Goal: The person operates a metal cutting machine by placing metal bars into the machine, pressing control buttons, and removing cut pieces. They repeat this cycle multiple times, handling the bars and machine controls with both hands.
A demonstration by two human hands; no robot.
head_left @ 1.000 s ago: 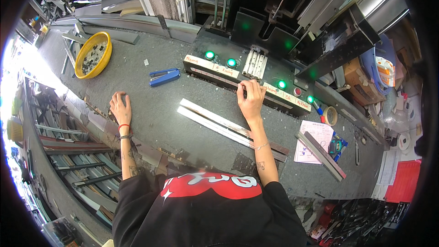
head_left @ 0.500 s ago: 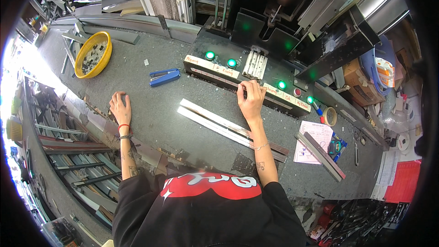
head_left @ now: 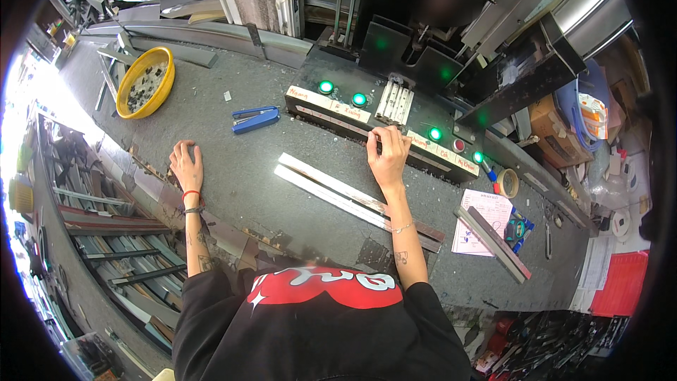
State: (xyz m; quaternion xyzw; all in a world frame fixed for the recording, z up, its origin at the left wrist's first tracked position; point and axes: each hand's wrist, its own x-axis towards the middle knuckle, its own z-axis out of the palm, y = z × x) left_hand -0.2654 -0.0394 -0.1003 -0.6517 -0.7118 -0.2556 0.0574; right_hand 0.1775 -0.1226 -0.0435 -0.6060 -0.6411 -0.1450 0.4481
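Right hand [head_left: 387,159] rests palm down on the front edge of the black control panel [head_left: 381,130], fingers spread over its labelled strip, clamped on nothing. The panel sits at the far edge of the workbench [head_left: 233,190]; its long axis runs from upper left down to the right, green lit buttons [head_left: 326,87] along it. Left hand [head_left: 186,166] lies flat at the bench's left edge, fingers loosely curled, holding nothing. Two pale metal strips [head_left: 338,194] lie just nearer than the panel, parallel to it. A blue stapler [head_left: 255,118] lies left of the panel; a yellow bowl [head_left: 144,82] sits at the far left corner.
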